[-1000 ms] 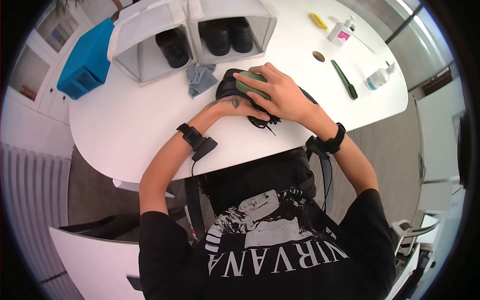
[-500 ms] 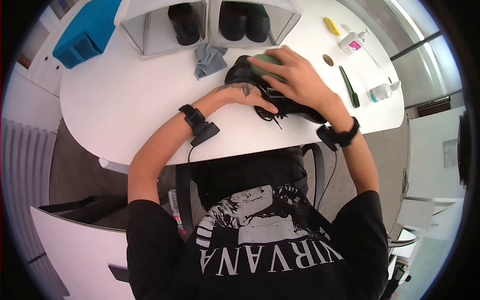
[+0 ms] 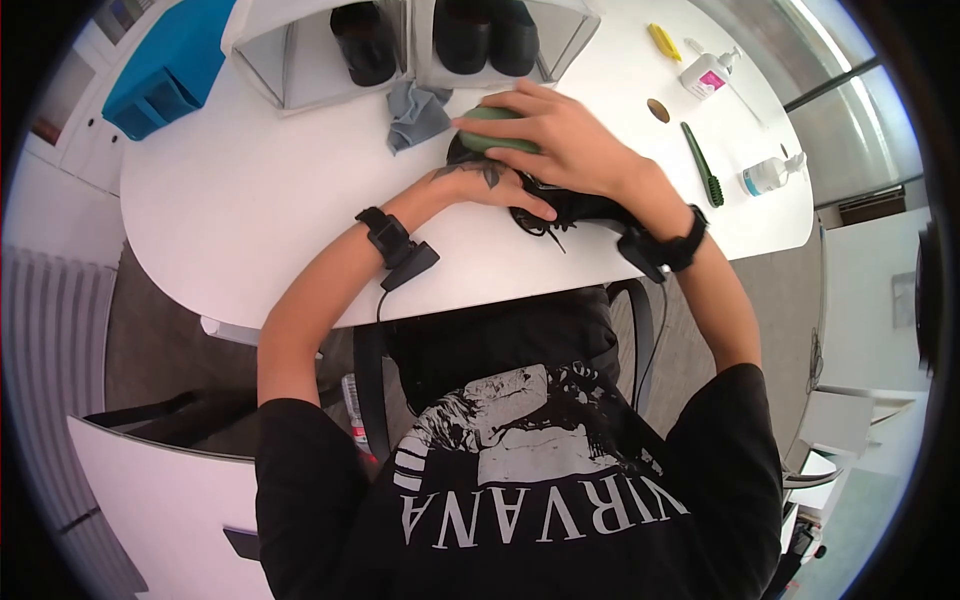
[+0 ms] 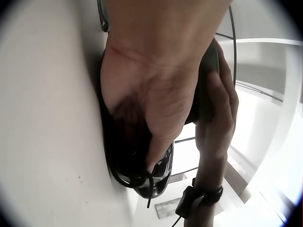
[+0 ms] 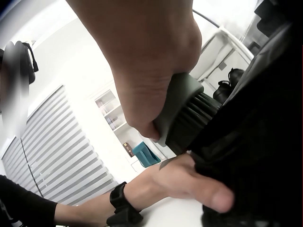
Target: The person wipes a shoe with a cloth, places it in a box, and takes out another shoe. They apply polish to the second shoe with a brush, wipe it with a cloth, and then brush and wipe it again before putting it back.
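Note:
A black lace-up shoe [image 3: 590,207] lies on the white table in front of me, its laces [image 3: 545,230] hanging over the near side. My left hand [image 3: 495,190] grips the shoe around its middle, thumb by the laces. In the right wrist view the shoe is a dark mass. My right hand [image 3: 570,140] holds a green shoe brush [image 5: 182,94] from above, fingers spread over its back. Dark bristles [image 5: 194,120] point down at the shoe's end on the left, which the brush and hand partly hide.
A grey-blue cloth [image 3: 416,115] lies left of the shoe. Behind stand white shoe boxes [image 3: 424,45] holding black shoes, and a blue box [image 3: 165,70]. To the right are a green long-handled brush [image 3: 703,165], pump bottles [image 3: 706,74] and a yellow item [image 3: 663,42].
The right hand and brush swept right and back, then left again over the shoe's end. The left hand keeps its hold. The head view has shifted somewhat.

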The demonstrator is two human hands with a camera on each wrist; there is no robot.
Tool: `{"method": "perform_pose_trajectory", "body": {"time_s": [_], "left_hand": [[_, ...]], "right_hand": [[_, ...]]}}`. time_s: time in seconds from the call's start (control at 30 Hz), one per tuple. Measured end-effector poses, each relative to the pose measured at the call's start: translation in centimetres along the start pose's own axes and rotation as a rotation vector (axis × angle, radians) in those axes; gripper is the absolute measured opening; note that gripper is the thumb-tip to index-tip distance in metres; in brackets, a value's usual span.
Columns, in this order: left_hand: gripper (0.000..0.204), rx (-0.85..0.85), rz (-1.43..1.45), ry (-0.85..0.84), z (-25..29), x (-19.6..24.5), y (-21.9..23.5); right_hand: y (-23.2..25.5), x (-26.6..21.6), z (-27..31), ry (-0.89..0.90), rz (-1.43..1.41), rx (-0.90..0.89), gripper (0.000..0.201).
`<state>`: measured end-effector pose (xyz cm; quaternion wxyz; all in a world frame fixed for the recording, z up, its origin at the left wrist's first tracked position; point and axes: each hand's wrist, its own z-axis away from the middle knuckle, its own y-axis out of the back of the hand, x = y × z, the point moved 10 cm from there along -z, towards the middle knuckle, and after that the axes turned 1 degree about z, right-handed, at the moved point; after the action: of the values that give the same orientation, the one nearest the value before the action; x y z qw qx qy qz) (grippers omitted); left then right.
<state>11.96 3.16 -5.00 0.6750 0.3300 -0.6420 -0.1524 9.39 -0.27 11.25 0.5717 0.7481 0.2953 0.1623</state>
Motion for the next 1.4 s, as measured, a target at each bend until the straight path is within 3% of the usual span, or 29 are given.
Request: {"method": "perform_pose_trajectory", "body": {"time_s": [0.03,0.07,0.17,0.27,0.3,0.4,0.43,0.53,0.57,0.67,0.8,0.83,0.93,1.03,1.13,1.17,1.23,1.4], "left_hand": [[0.09,-0.165,0.035,0.144,0.4,-0.9,-1.0],[0.089,-0.202,0.045,0.182,0.9,-0.6,-0.9],[0.088,-0.167,0.193,0.065,0.3,-0.5,-1.5],[0.089,-0.14,-0.001,0.104,0.0,-1.0,-0.9],[0.091,0.023,0.028,-0.084,0.2,0.5,0.4],[0.094,0.215,-0.072,-0.241,0.5,2.3,1.9],[0.091,0.097,0.046,-0.106,0.3,0.9,0.8],[0.078,-0.304,-0.026,0.282,0.9,-0.7,-1.1],[0.072,-0.223,0.094,0.184,0.9,-0.1,-1.0],[0.069,-0.229,0.095,0.221,0.9,-0.7,-1.3],[0.08,-0.033,-0.103,0.101,0.1,-1.2,-0.2],[0.086,0.009,0.01,0.012,-0.1,-1.1,-0.2],[0.084,-0.176,-0.081,0.238,0.1,-2.0,-1.1],[0.082,-0.227,0.013,0.219,0.0,-2.4,-1.9],[0.093,-0.156,-0.022,0.169,0.2,-1.9,-1.3],[0.095,-0.217,-0.026,0.237,0.3,-2.4,-1.7],[0.084,-0.169,-0.046,0.217,0.4,-1.9,-1.2],[0.086,-0.001,0.03,0.056,0.4,-0.7,0.1]], "right_hand": [[0.7,0.1,1.1,0.007,0.049,-0.006,0.053],[1.2,0.2,2.0,-0.015,0.061,-0.015,0.053],[1.2,0.2,2.8,-0.084,0.114,-0.013,0.048],[-0.6,-0.4,-0.1,-0.037,0.076,-0.014,0.051],[-1.4,-0.2,-1.0,-0.013,0.082,0.01,0.049],[-2.0,-0.2,-1.6,0.018,0.133,0.021,0.046],[-1.0,-0.4,-1.0,0.039,0.122,0.025,0.046],[1.1,0.9,1.9,-0.033,0.149,0.032,0.048],[1.4,1.3,2.6,-0.08,0.123,0.025,0.048],[0.8,0.9,1.6,-0.045,0.141,0.032,0.047],[-2.1,0.9,-2.1,-0.029,0.084,0.036,0.048],[-2.5,1.1,-2.4,-0.044,0.078,0.035,0.047],[-0.8,0.9,-0.6,-0.036,0.045,0.029,0.049],[1.5,1.4,2.8,-0.093,0.1,0.018,0.048],[1.2,1.2,2.3,-0.073,0.168,0.052,0.048],[0.5,1.0,1.3,-0.028,0.156,0.072,0.046],[-1.4,1.4,-1.3,-0.044,0.079,0.069,0.045],[-3.9,1.3,-4.6,-0.05,0.079,-0.026,0.047]]}}
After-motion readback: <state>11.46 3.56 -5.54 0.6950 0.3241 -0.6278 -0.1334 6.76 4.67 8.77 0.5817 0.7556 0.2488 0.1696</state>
